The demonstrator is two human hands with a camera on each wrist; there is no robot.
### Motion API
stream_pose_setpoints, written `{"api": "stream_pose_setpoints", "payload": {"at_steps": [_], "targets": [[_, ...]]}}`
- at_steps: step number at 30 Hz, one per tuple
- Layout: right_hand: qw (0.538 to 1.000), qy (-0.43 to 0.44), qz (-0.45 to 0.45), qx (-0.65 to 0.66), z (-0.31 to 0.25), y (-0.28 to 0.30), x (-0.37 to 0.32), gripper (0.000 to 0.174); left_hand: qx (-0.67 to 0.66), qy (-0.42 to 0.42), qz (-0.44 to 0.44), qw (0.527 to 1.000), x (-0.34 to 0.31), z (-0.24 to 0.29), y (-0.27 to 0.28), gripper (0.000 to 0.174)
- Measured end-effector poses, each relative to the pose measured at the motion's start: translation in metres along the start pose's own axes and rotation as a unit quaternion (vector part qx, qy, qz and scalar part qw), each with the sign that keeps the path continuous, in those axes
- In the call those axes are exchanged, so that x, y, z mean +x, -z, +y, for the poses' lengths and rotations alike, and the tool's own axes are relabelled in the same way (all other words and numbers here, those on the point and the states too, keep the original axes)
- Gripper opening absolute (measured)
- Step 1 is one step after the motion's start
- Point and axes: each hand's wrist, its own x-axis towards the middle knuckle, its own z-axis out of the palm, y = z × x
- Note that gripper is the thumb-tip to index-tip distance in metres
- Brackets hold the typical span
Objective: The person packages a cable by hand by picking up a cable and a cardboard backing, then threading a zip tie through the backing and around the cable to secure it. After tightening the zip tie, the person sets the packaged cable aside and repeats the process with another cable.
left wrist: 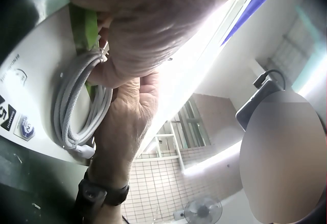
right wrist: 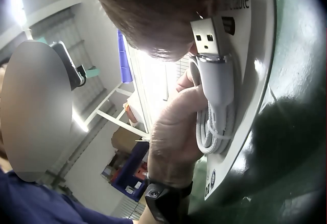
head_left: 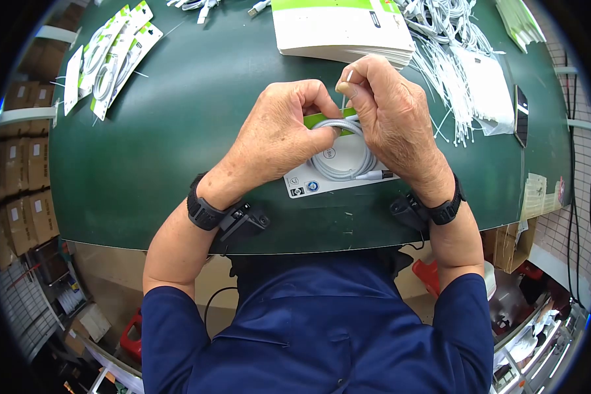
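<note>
A coiled grey-white USB cable (head_left: 335,172) lies against a white and green packaging card (head_left: 308,185) near the table's front edge. My left hand (head_left: 276,131) grips the coil at its upper left, thumb laid across the strands. Above the card's green top, my right hand (head_left: 395,108) pinches a thin white cable tie (head_left: 344,100) between thumb and index finger. The tie rises from the coil's top to those fingertips. In the right wrist view, the cable's USB plug (right wrist: 217,83) lies along the card. My left fingertips are partly hidden behind the coil in the left wrist view.
A stack of cards (head_left: 341,29) stands ahead of my hands. Carded cables (head_left: 111,59) lie at far left. Toward the back right are bundled white cables (head_left: 443,23), loose cable ties (head_left: 450,95), a plastic bag (head_left: 489,88) and a phone (head_left: 521,115).
</note>
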Motion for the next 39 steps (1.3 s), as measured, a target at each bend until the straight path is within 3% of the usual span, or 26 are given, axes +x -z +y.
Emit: {"api": "stream_pose_setpoints", "payload": {"at_steps": [3,6,13,22,25,28,39], "targets": [[1.0,-0.007,0.005,0.002,0.0,0.0,0.0,0.01,-0.014,0.018,-0.01,1.0,0.0,0.001,-0.001,0.013],[1.0,-0.006,0.007,-0.005,0.002,-0.002,-0.001,0.01,-0.022,-0.03,0.018,0.999,0.001,-0.009,-0.006,0.012],[1.0,-0.017,-0.001,0.0,0.0,-0.004,-0.002,0.009,-0.016,-0.033,0.016,0.999,0.0,-0.007,-0.009,0.011],[0.991,-0.052,-0.005,0.123,-0.002,0.001,0.002,0.018,-0.052,-0.012,0.002,0.999,0.002,-0.008,-0.001,0.011],[0.997,0.031,-0.014,0.066,0.004,0.008,0.005,0.02,-0.061,0.007,-0.006,0.998,0.002,-0.004,0.004,0.011],[0.999,0.029,-0.036,-0.026,-0.008,0.02,0.007,0.018,-0.072,0.001,0.005,0.997,0.002,-0.006,0.004,0.011],[0.954,-0.045,-0.194,0.224,-0.016,0.037,0.005,0.028,-0.09,-0.01,0.014,0.996,0.003,-0.005,0.009,0.021]]}}
